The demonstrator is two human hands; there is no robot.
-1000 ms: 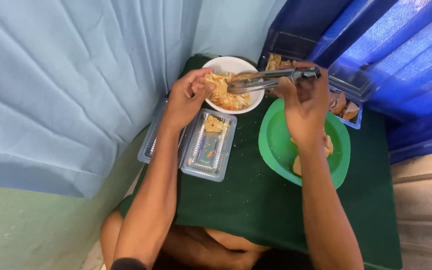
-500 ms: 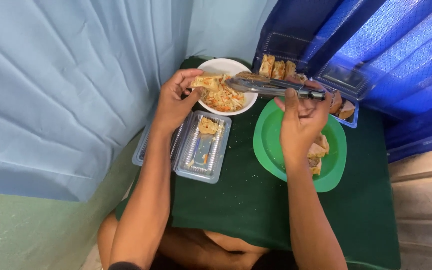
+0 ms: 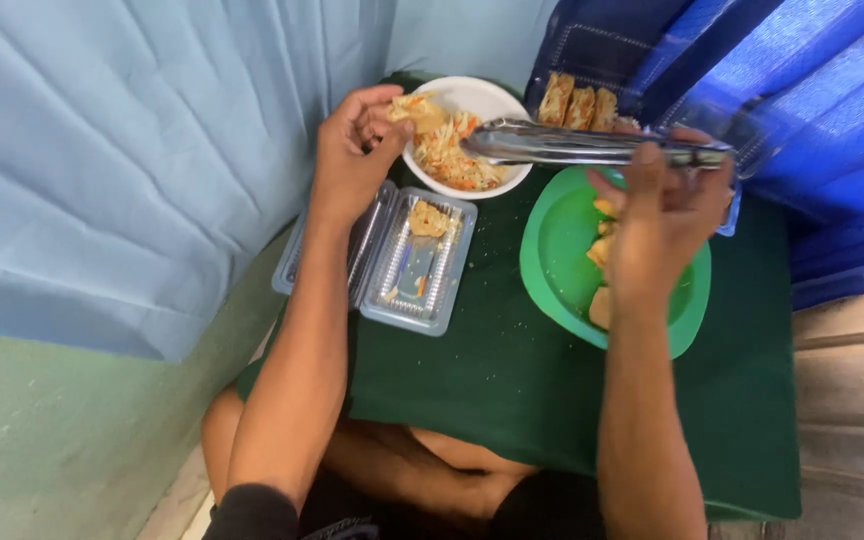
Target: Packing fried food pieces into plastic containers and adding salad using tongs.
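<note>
My left hand (image 3: 352, 150) holds a folded piece of fried pastry (image 3: 417, 110) over the rim of a white bowl (image 3: 482, 95) of shredded vegetable salad. My right hand (image 3: 667, 215) grips metal tongs (image 3: 572, 145) that point left, their tips at the salad. Under that hand lies a green plate (image 3: 562, 250) with several fried pieces. An open clear plastic box (image 3: 417, 265) with one piece of food in it sits below the bowl.
A clear tray (image 3: 742, 130) of fried rolls (image 3: 577, 100) stands at the back right. All rests on a small table under a dark green cloth (image 3: 492, 380). Pale blue curtain hangs on the left, blue tarpaulin on the right.
The tongs have swung from above the plate toward the salad bowl. My left hand stays at the bowl's rim with the pastry.
</note>
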